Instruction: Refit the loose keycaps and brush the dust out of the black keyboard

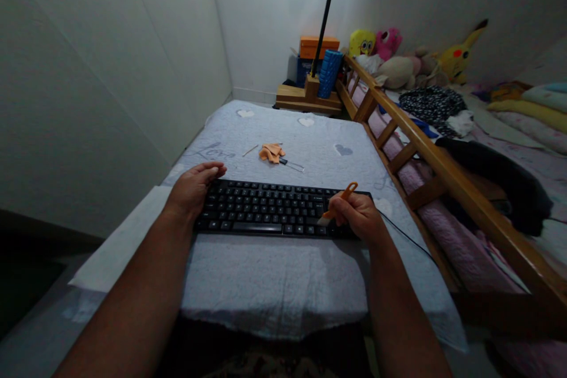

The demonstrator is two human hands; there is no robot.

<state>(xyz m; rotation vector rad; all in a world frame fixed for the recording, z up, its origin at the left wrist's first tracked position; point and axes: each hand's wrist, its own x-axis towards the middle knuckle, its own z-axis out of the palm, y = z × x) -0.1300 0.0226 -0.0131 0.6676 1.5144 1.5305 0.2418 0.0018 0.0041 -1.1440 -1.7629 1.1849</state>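
Observation:
A black keyboard (266, 208) lies across the cloth-covered table (274, 283). At its left end is my left hand (192, 189), its fingers closed round the keyboard's upper left corner. My right hand (357, 212) grips an orange-handled brush (349, 190) over the right part of the keys; the pale bristles point down and left, close to the keys. Beyond the keyboard sits a crumpled orange cloth (271, 152), with a small dark-handled tool (283, 160) beside it and a thin stick (250, 150) to its left.
A cable (410, 237) runs from the keyboard's right end. A wooden bed rail (425, 147) borders the table on the right, with bedding and plush toys (456, 62) past it. A lamp pole (326, 15), blue roller (329, 74) and orange box (318, 46) stand behind.

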